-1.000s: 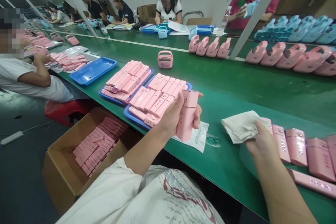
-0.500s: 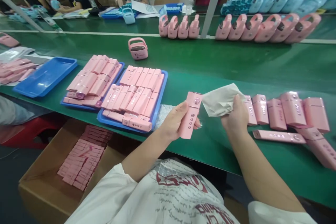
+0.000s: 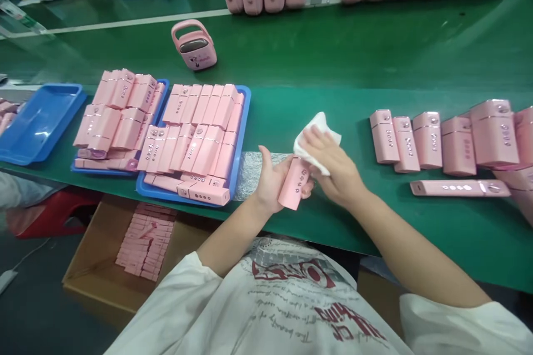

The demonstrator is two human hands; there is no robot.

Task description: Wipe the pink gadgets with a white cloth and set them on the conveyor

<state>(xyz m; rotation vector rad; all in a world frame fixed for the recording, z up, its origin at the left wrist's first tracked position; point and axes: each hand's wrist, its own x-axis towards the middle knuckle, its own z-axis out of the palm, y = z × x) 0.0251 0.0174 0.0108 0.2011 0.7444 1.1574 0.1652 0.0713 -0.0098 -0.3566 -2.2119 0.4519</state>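
In my left hand [image 3: 272, 183] lies a pink rectangular case [image 3: 293, 184] with a row of small shiny marks, its lower end toward me. The thumb points up, off the case, while fingers curl round its far side. My right hand [image 3: 333, 169] presses a white cloth or tissue [image 3: 318, 133] against the upper end of the case, which the cloth covers. To the right, several similar pink cases [image 3: 427, 141] stand in a row, and one pink case [image 3: 460, 188] lies on its side before them.
Left of my hands, a blue tray [image 3: 245, 122] and another blue tray [image 3: 162, 89] hold stacked pink cases. A third blue tray [image 3: 45, 122] lies farther left. Below the table edge is a cardboard box [image 3: 95, 244] of pink pieces. A pink handled device [image 3: 195, 47] stands beyond.
My right hand has brought the cloth left onto the top of the case. My left thumb has lifted off the case. The view has tilted downward.
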